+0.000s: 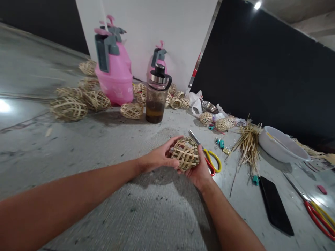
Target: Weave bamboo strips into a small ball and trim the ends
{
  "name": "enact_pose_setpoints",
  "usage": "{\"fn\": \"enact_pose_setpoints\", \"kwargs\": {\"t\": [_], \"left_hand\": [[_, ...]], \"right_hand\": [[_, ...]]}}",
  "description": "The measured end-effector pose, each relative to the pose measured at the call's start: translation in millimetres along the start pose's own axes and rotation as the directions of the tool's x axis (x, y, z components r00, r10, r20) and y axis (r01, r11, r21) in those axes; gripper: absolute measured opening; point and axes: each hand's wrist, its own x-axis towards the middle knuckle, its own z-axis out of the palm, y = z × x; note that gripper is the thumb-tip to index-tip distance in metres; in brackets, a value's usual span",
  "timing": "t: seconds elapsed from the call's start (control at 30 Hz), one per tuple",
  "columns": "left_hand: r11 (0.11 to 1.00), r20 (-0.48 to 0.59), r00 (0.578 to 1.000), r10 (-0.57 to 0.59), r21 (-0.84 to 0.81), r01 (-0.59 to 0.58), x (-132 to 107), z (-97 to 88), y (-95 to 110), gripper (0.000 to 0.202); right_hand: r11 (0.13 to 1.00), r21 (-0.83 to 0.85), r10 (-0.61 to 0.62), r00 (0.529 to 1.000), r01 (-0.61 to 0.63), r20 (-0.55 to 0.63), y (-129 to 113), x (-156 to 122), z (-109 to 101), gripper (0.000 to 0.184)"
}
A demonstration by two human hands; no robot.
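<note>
A small woven bamboo basket (185,154), rounded with open gaps in its weave, is held between both hands above the grey surface. My left hand (163,153) grips its left side, thumb at the front and fingers behind. Around the right and lower side curls my right hand (200,170); part of its fingers is hidden behind the weave. Just right of the basket lie scissors (215,162) with one red and one yellow handle loop, blades pointing away, partly covered by my right hand.
Woven baskets (69,108) cluster at the left, near a pink spray bottle (117,73). A drink bottle (156,101) stands ahead. To the right are binder clips (220,143), bamboo strips (247,144), a white basin (282,144), a black phone (276,205) and second scissors (314,212).
</note>
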Motion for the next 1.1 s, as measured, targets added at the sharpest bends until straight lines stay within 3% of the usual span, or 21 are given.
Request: {"fn": "enact_pose_setpoints", "kwargs": {"t": [0.1,0.27,0.37,0.5,0.63,0.73,0.9,1.1], "left_hand": [[0.997,-0.087,0.996,0.037,0.072,-0.030,1.7,0.4,1.1,0.099],[0.982,-0.283,0.954,0.098,0.184,-0.047,5.9,1.4,3.9,0.104],[0.979,-0.269,0.957,0.109,0.195,-0.057,5.3,1.8,4.7,0.104],[0.991,-0.230,0.969,0.086,0.119,-0.060,3.1,2.5,5.9,0.083],[0.978,-0.248,0.964,0.099,0.201,-0.049,3.9,2.3,6.1,0.081],[0.966,-0.244,0.963,0.116,0.255,-0.051,4.7,1.4,6.0,0.082],[0.961,-0.222,0.970,0.099,0.273,-0.036,5.3,-0.2,8.0,0.077],[0.963,-0.216,0.971,0.101,0.266,-0.041,5.0,-1.2,9.3,0.074]], "right_hand": [[1.000,-0.024,0.020,1.000,-0.021,-0.023,1.7,0.1,-2.2,0.088],[0.958,-0.159,-0.267,0.945,0.239,-0.190,7.4,-3.3,-0.2,0.064],[0.941,-0.240,-0.291,0.933,0.240,-0.209,11.5,-4.6,0.1,0.065],[0.899,-0.324,-0.366,0.911,0.293,-0.191,12.7,-3.5,-3.5,0.058],[0.714,-0.593,-0.536,0.835,0.372,-0.121,8.1,-4.1,-6.1,0.063],[0.555,-0.746,-0.590,0.806,0.367,-0.042,4.2,-6.9,-6.1,0.068],[0.333,-0.831,-0.704,0.704,0.445,0.095,-3.6,-14.7,-5.2,0.047],[0.225,-0.849,-0.704,0.682,0.478,0.198,-10.5,-14.9,-7.9,0.045]]}}
